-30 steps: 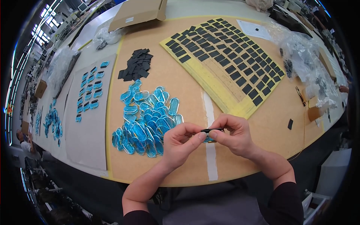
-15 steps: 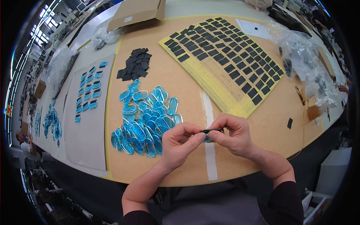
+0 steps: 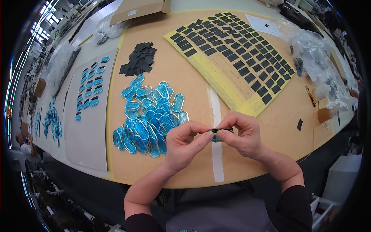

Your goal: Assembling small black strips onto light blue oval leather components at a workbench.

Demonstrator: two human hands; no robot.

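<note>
Pinching the small black patch [image 3: 221, 130] at the edge of a blue piece [image 3: 216, 139], your left hand [image 3: 183, 141] and right hand [image 3: 246, 134] held it between closed thumbs and forefingers, to the right of the blue pile [image 3: 148, 123]. Uneven thumb pressure could, I judged, have set the patch crooked; a loosened pinch could have dropped both. Your fingers hid the alignment, so I could not tell it.

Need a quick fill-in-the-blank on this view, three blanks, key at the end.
1. The small piece pinched by the left hand and right hand has a ____ upper edge.
2. The blue oval pile lies to the ____ of the right hand.
3. The board under the black rectangles has a ____ border.
Missing words: black; left; yellow.
</note>
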